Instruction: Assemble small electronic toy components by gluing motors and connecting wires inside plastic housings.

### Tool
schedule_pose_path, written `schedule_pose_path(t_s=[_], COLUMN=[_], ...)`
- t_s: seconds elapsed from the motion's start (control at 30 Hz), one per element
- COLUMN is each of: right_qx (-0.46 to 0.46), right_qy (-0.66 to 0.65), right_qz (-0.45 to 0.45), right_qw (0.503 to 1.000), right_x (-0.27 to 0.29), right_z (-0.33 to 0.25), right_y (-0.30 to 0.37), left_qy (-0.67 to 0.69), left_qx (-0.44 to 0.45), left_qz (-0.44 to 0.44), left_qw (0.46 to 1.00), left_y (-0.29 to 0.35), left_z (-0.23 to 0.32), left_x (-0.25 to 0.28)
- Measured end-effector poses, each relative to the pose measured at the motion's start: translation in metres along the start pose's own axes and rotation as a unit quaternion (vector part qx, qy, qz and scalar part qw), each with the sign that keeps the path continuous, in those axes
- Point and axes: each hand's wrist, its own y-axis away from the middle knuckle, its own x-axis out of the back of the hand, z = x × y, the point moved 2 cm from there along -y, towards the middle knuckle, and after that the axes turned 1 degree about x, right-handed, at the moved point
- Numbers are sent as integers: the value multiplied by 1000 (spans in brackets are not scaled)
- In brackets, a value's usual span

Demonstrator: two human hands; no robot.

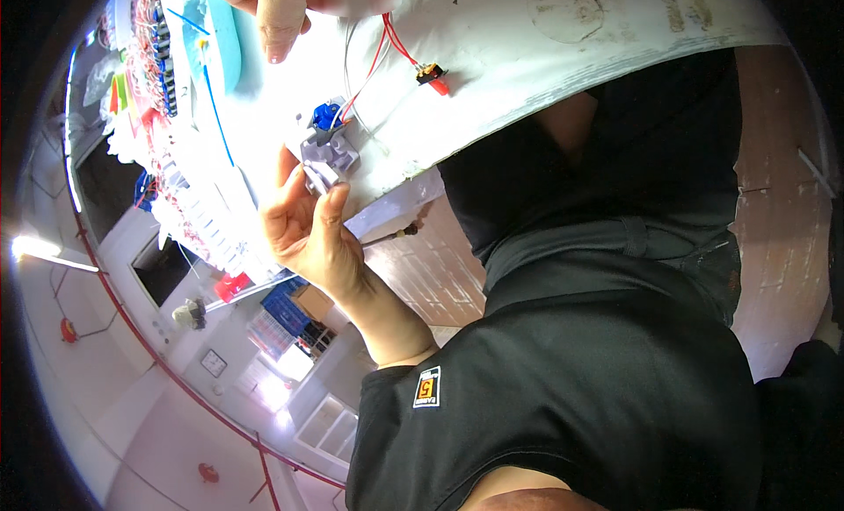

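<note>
Between the thumb and fingers of my left hand [309,225] is a pale grey plastic housing [330,151], held just above the table by its near edge. A blue part [327,116] sits at its far end. White and red wires [380,47] run from there across the table. Some red wires end at a small black and yellow component [429,72] with a red tip, lying on the surface. At the top edge, fingers of what looks like my right hand [280,17] show, cut off and partly blurred. Whether they grip the wires I cannot make out.
A light-covered table [510,58] with a curved, scuffed near edge lies over my legs. A teal tray [227,41] and a thin blue strand [216,115] are at the left. Bundled red and white wires [151,67] line the far left side. A red object [231,287] sits lower.
</note>
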Motion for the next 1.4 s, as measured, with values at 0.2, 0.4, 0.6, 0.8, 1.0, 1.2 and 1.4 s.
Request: schedule_pose_path(t_s=[0.2,0.4,0.6,0.8,1.0,1.2,1.4], right_qx=[-3,-6,-16,-23,-28,-31,-13], right_qy=[-1,4,-1,-12,-6,20,40], right_qz=[3,-2,-6,-7,-10,-21,-58], right_qw=[1000,1000,1000,1000,1000,999,997], right_x=[2,6,4,5,11,22,17], right_z=[-3,-8,-10,-12,-19,-31,-53], right_y=[-8,-19,-30,-38,-46,-59,-85], left_qy=[-13,11,-5,-21,-119,-156,-209], left_qx=[4,-17,-28,-2,-43,-17,42], left_qz=[6,-17,-22,8,7,10,-16], left_qw=[1000,1000,999,1000,992,988,977], left_y=[2,0,1,1,1,-5,-9], left_z=[-1,-1,0,2,9,24,52], left_x=[3,-1,-3,-6,-5,-15,-17])
